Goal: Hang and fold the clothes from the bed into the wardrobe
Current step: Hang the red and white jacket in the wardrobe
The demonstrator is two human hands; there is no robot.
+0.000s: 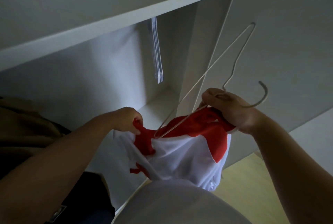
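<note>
- Your left hand (126, 118) pinches a red shoulder part of the red-and-white mesh shirt (180, 155), fingers curled tight round the cloth.
- Your right hand (232, 110) grips the neck of the thin pale wire hanger (266, 93) along with the shirt's red collar, hook pointing right.
- One end of the hanger sits inside the shirt's neck opening; the other sticks up, bare, towards the wardrobe.
- The shirt hangs between your hands, in front of your body and of the open white wardrobe.
- A bunch of white hangers (157, 49) dangles under the white wardrobe shelf (108, 20).
- A brown garment (23, 130) hangs at the left.
</note>
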